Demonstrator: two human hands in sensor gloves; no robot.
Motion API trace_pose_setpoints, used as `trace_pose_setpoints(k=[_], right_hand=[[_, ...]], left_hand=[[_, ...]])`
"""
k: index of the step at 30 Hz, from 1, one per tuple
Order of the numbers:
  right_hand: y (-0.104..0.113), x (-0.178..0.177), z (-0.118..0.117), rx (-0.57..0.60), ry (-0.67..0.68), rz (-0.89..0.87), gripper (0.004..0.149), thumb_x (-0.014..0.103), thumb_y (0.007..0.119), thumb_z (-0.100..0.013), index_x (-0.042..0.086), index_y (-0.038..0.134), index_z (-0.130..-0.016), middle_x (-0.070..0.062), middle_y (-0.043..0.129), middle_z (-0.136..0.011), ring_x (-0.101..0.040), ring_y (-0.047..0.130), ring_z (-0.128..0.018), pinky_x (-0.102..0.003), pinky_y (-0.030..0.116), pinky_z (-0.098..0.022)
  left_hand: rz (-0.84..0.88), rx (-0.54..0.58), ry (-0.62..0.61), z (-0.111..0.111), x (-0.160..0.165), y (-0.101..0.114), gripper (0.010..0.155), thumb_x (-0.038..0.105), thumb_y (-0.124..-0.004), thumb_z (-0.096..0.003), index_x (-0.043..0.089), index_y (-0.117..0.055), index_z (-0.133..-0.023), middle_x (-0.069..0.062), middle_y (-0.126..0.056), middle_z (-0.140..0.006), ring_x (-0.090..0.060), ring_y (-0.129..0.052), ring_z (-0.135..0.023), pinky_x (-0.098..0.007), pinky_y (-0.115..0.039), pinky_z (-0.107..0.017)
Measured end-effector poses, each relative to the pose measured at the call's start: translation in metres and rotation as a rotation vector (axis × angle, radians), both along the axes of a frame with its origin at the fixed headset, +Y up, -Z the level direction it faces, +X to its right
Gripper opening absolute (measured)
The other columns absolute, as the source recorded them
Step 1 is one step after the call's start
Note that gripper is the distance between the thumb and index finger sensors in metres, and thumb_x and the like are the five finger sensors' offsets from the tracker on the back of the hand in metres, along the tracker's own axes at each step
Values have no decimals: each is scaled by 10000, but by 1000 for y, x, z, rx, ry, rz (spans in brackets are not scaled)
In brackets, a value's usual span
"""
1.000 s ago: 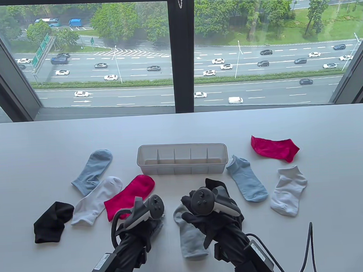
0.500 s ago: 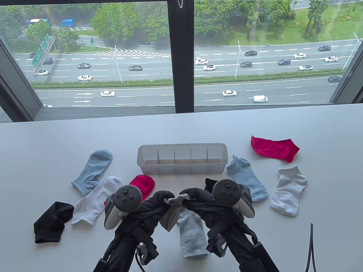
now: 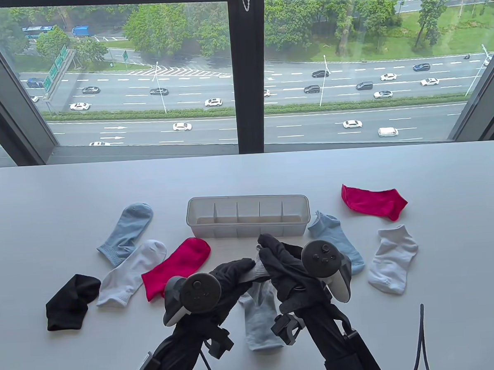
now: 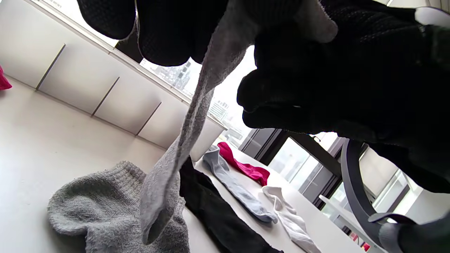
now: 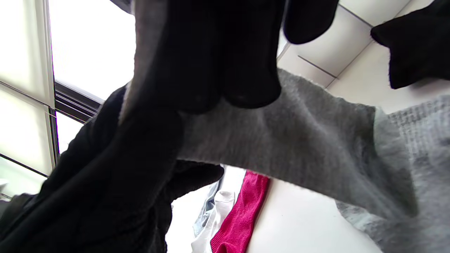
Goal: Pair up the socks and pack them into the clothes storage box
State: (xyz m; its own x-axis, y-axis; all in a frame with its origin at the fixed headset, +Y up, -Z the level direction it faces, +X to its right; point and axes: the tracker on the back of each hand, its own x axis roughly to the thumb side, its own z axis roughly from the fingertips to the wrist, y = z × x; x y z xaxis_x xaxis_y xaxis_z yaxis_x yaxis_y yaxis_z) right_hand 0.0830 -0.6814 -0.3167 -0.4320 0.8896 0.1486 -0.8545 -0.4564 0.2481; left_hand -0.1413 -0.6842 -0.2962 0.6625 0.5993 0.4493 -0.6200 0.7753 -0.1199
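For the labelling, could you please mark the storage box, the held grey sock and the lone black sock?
storage box (image 3: 249,231), table view, near wall.
held grey sock (image 4: 197,116), left wrist view, hanging middle.
black sock (image 3: 71,301), table view, centre.

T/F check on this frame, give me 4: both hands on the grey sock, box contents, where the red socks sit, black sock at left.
1. Both the left hand and the right hand grip one grey sock. True.
2. The storage box already holds a sock pair. False: its compartments look empty.
3. The two red socks lie together. False: one red sock is left of the box, the other red sock right.
4. A black sock lies untouched at far left. True.
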Motion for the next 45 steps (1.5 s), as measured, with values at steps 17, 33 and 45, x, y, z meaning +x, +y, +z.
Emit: trace_pose_setpoints(k=[17, 33, 45], right_hand=[[-29, -8, -10, -226, 30, 420, 576, 339, 762, -604, 72, 558, -1071, -86, 933, -696, -189, 971, -538, -413, 831, -491], [-83, -50, -9, -252, 36, 835, 472, 367, 744, -607, 183, 606, -1019, -32, 901, -678, -121, 956, -476, -360, 844, -462], [-35, -25, 0, 63, -13, 315, 534, 333, 779, -573, 212, 585, -1056, -34, 894, -823, -197, 957, -704, -444, 804, -618]], left_hand=[[72, -550, 121, -18, 8, -45, 414, 265, -719, -575, 34, -774, -915, -135, -1046, -575, -308, -1087, -353, -489, -920, -298], [-126, -543, 249, -24, -25, -60, 604, 365, -650, -588, 67, -565, -1106, -286, -675, -1040, -518, -776, -846, -640, -689, -601], [325, -469, 276, -30, -50, -54, 414, 180, -626, -584, 73, -622, -984, -204, -929, -851, -410, -989, -717, -563, -844, -539]])
